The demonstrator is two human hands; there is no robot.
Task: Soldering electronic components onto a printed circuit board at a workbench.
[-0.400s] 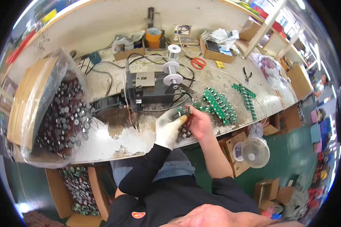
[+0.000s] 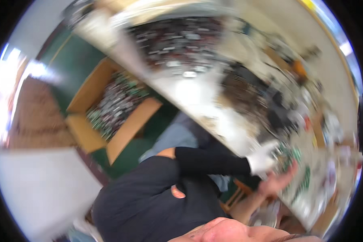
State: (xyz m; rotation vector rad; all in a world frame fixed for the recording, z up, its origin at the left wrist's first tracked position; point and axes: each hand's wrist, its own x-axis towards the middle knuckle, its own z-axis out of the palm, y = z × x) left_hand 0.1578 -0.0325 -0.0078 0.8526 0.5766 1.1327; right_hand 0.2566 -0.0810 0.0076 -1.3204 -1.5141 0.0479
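Motion smears much of the head view. My left hand (image 2: 263, 159), in a white glove below a black sleeve, is at the bench edge beside some green circuit boards (image 2: 288, 155). Close by on its near side is my bare right hand (image 2: 277, 181), partly turned up beneath the same boards. The fingers of both hands are too blurred to show what they hold. Beyond my right hand, another strip of green boards (image 2: 305, 179) lies on the workbench (image 2: 191, 94).
A plastic-lined heap of small metal motors (image 2: 177, 44) sits at the bench's far end. On the green floor, an open cardboard box (image 2: 135, 127) holds motors with green boards. A dark machine (image 2: 246, 86) stands on the bench; a brown mat-like stack (image 2: 40, 113) is at left.
The view has swung sharply left, bringing the floor box and motor heap toward the middle. My hands now appear farther right, near the green boards, and look blurred.
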